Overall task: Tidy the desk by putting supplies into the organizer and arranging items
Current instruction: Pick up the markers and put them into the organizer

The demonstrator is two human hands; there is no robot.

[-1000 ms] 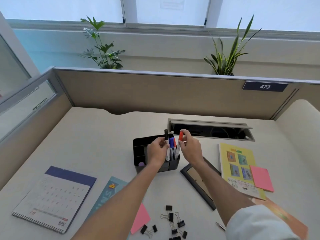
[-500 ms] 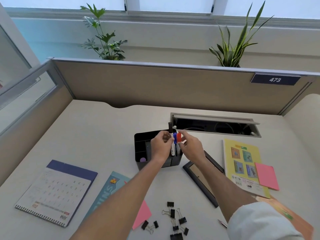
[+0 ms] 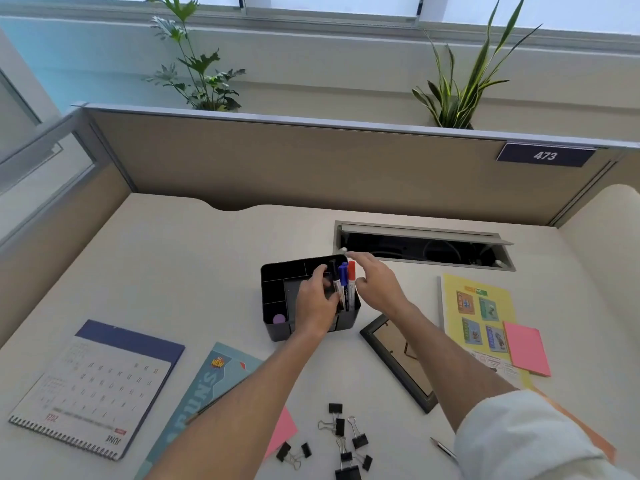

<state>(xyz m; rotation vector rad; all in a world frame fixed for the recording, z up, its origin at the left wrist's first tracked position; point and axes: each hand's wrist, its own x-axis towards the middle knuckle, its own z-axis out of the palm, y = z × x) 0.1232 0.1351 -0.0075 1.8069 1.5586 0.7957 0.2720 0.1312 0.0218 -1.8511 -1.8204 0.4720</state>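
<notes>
A black desk organizer (image 3: 277, 271) stands mid-desk with three markers upright in its right compartment: black (image 3: 334, 277), blue (image 3: 343, 282) and red (image 3: 352, 278). My left hand (image 3: 313, 303) is over the organizer, fingers curled around the black marker. My right hand (image 3: 375, 284) hovers just right of the markers with fingers spread and straight, holding nothing. Several black binder clips (image 3: 341, 441) lie loose near the front edge. A purple round item (image 3: 278, 319) sits in the organizer's front left slot.
A spiral calendar (image 3: 97, 386) lies front left, a teal booklet (image 3: 204, 393) and pink paper (image 3: 282, 431) beside it. A dark picture frame (image 3: 398, 362), a yellow booklet (image 3: 474, 310) and a pink sticky pad (image 3: 526, 348) lie right. An open cable tray (image 3: 422, 245) sits behind the organizer. A pen tip (image 3: 443, 448) shows front right.
My right hand lowered the red marker into the organizer, let go of it and opened, drawing slightly right. My left hand stays at the black marker.
</notes>
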